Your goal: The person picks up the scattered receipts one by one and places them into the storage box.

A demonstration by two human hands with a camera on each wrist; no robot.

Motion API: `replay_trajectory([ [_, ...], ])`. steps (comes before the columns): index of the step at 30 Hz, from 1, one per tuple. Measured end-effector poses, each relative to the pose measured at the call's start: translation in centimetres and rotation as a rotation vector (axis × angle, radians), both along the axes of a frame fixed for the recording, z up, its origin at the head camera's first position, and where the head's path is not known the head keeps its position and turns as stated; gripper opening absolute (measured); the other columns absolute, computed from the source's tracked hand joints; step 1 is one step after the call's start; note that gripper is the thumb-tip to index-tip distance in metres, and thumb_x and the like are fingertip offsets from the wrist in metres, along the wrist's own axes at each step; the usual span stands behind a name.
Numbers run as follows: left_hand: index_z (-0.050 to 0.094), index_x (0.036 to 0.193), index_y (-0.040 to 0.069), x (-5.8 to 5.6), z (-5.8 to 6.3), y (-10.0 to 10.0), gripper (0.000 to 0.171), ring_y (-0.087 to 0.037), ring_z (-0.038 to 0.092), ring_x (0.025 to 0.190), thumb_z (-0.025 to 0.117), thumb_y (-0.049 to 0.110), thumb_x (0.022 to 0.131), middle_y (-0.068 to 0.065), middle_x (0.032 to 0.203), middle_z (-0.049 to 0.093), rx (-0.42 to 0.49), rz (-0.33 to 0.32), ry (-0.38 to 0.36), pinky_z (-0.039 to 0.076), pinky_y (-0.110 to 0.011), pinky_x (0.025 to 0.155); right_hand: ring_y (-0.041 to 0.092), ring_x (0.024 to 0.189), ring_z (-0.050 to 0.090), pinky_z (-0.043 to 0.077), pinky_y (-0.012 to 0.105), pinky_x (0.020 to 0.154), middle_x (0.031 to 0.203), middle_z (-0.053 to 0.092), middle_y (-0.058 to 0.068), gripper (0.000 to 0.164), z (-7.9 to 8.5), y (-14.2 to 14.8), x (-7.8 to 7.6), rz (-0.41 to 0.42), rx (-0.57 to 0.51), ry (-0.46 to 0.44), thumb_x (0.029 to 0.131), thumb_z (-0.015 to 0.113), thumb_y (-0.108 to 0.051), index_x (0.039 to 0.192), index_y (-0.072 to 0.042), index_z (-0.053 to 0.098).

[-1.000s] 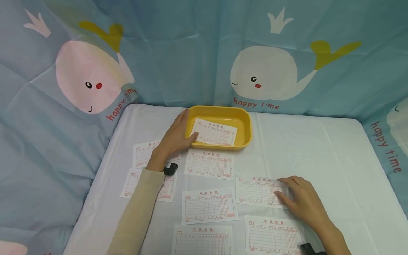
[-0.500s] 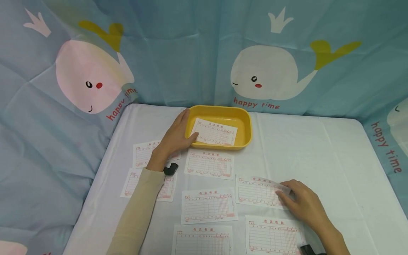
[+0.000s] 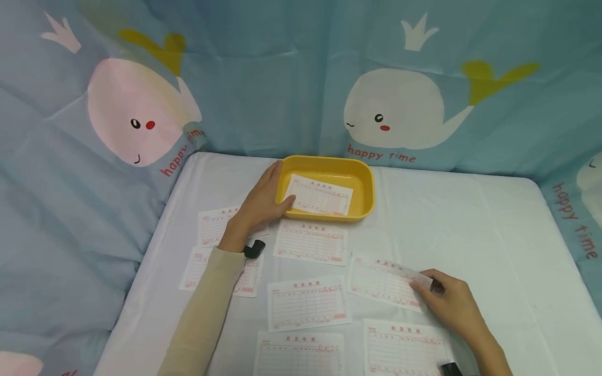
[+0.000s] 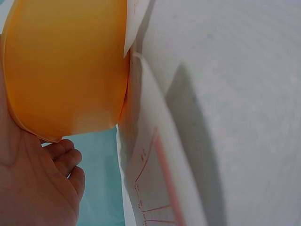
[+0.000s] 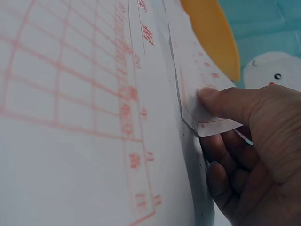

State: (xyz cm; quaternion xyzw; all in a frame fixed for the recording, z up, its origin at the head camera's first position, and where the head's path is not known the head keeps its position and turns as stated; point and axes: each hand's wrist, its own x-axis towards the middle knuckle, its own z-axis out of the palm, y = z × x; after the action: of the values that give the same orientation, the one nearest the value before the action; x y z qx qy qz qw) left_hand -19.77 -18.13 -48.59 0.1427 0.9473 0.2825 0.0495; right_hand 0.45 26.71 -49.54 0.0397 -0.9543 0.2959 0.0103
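Note:
My left hand (image 3: 260,206) grips the left end of a yellow plastic tray (image 3: 363,190), its thumb over the front rim and its fingers along the outer side. Inside the tray lies a printed receipt slip (image 3: 320,195), slightly askew. Over on the right, my right hand (image 3: 455,305) pinches the right end of another receipt slip (image 3: 388,282). That end is lifted off the cloth, as the right wrist view shows, with the thumb (image 5: 214,101) on the printed face and the fingers curled beneath. In the left wrist view the tray's side (image 4: 66,66) rests against the palm.
Several more receipt slips lie flat around: one in front of the tray (image 3: 310,243), one at centre (image 3: 309,305), one near the right forearm (image 3: 404,347), others partly under the left arm. White cloth (image 3: 479,224) covers the table; a blue whale-print curtain (image 3: 282,89) hangs behind.
The right fingers have closed on the right end of the slip and raised it, and the slip has tilted slightly. The left hand and tray stay in place.

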Motion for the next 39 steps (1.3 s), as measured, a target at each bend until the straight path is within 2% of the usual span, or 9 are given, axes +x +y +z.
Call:
replay_trajectory([
  [6,-0.002,0.172,0.019,0.1,-0.1,-0.1,0.099,-0.024,0.015,0.167,0.057,0.054,0.100,-0.002,0.181,0.005,-0.003,-0.012,0.010,0.022,-0.047,0.136,0.000,0.063,0.048,0.041,0.020,0.059,0.070,0.060,-0.008,0.021,-0.2,0.3,0.0,-0.043,-0.042,-0.080,0.093,0.083,-0.031,0.105,-0.014,0.079],
  [12,-0.003,0.172,0.020,-0.1,-0.1,-0.1,0.099,-0.024,0.014,0.167,0.057,0.054,0.100,-0.002,0.181,0.005,-0.002,-0.019,0.021,0.022,-0.047,0.136,-0.001,0.060,0.049,0.043,0.020,0.057,0.069,0.064,-0.005,0.024,-0.1,0.2,-0.2,-0.051,-0.039,-0.053,0.092,0.083,-0.026,0.106,-0.007,0.080],
  [16,-0.002,0.172,0.018,-0.1,0.0,0.0,0.099,-0.024,0.013,0.168,0.056,0.053,0.100,-0.004,0.181,0.006,-0.010,-0.015,0.020,0.021,-0.046,0.136,-0.002,0.059,0.049,0.044,0.020,0.054,0.069,0.064,-0.006,0.022,-0.3,0.3,-0.2,-0.045,-0.048,-0.058,0.095,0.081,-0.025,0.106,-0.006,0.079],
  [21,-0.001,0.172,0.018,0.0,0.1,0.0,0.099,-0.024,0.013,0.168,0.056,0.053,0.100,-0.003,0.181,0.005,-0.011,-0.006,0.014,0.021,-0.047,0.136,-0.002,0.058,0.047,0.043,0.019,0.054,0.067,0.060,-0.008,0.016,-0.4,0.3,-0.2,-0.025,-0.068,-0.008,0.095,0.079,-0.018,0.106,-0.005,0.078],
  [26,0.000,0.172,0.018,0.0,-0.1,-0.1,0.099,-0.024,0.014,0.168,0.057,0.053,0.100,-0.003,0.181,0.006,-0.009,0.001,0.010,0.022,-0.047,0.136,-0.002,0.058,0.046,0.040,0.019,0.051,0.066,0.059,-0.007,0.014,-0.3,0.2,-0.4,-0.036,-0.085,0.012,0.096,0.078,-0.018,0.105,-0.007,0.077],
  [31,0.000,0.172,0.018,0.0,-0.1,-0.1,0.099,-0.024,0.015,0.167,0.057,0.053,0.100,-0.004,0.181,0.007,0.000,0.001,0.015,0.022,-0.047,0.135,-0.001,0.058,0.044,0.037,0.020,0.049,0.066,0.057,-0.006,0.014,-0.2,0.1,-0.7,-0.045,-0.100,0.026,0.098,0.076,-0.016,0.105,-0.004,0.076],
  [39,-0.001,0.172,0.019,0.0,0.1,-0.1,0.099,-0.024,0.014,0.168,0.057,0.053,0.100,-0.003,0.181,0.006,0.000,-0.003,0.009,0.022,-0.047,0.136,-0.001,0.065,0.048,0.038,0.018,0.057,0.070,0.061,-0.004,0.017,0.3,-0.2,-1.3,-0.072,-0.108,0.019,0.099,0.076,-0.019,0.103,-0.003,0.075],
])
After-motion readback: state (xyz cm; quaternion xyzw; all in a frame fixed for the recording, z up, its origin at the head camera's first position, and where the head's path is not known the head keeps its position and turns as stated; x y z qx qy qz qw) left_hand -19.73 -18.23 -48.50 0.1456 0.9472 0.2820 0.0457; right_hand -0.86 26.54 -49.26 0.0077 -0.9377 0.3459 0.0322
